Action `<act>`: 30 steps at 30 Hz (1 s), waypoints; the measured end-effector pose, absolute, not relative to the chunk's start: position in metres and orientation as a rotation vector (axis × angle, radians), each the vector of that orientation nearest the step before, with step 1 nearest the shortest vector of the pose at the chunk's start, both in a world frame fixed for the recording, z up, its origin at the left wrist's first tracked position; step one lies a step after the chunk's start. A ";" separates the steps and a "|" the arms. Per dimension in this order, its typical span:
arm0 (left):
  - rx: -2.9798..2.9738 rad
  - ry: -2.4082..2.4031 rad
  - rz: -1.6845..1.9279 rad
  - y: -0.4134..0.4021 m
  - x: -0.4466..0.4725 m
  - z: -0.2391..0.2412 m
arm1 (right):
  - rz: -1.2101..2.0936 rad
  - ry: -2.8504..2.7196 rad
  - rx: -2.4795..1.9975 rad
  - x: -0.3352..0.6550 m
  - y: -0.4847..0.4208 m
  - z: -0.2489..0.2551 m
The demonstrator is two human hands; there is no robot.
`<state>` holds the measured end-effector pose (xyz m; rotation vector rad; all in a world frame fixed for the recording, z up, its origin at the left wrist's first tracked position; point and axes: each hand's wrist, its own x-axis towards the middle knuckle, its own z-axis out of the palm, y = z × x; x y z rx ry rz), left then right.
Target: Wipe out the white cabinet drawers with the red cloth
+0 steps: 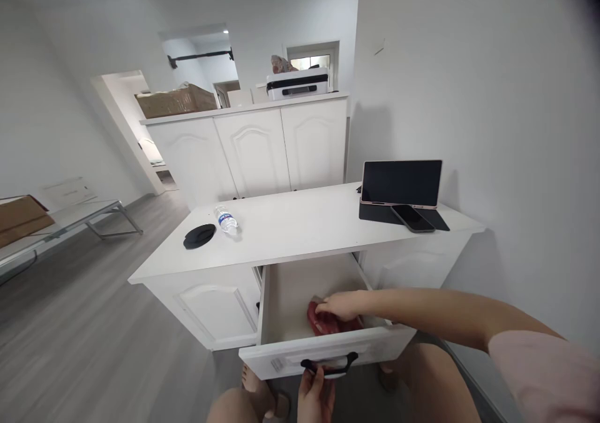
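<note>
A white drawer point(281, 351) stands pulled out beneath the countertop. My left hand point(315, 395) is closed on its black handle point(347, 365), near the handle's left end. My right hand point(343, 305) reaches over the drawer front, its fingers closed on a crumpled red item point(323, 324), which looks like a soft plastic packet. That item lies on the drawer's floor near the front. My hand covers part of it, so I cannot make out its exact kind.
On the white countertop point(290, 223) are a black disc-like object point(199, 236), a water bottle point(226, 220), a tablet point(401, 184) and a phone point(412, 218). Behind, a cabinet point(257, 148) carries a cardboard box point(175, 100) and a white case point(299, 84). A wall rises at right.
</note>
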<state>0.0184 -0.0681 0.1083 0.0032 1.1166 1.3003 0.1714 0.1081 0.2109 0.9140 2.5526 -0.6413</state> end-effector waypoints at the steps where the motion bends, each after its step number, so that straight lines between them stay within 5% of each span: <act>1: 0.006 1.113 1.300 -0.068 0.018 0.106 | -0.635 2.519 0.890 0.165 0.109 0.204; 30: 0.034 1.081 1.194 -0.070 0.008 0.093 | -0.677 2.585 0.782 0.065 0.096 0.184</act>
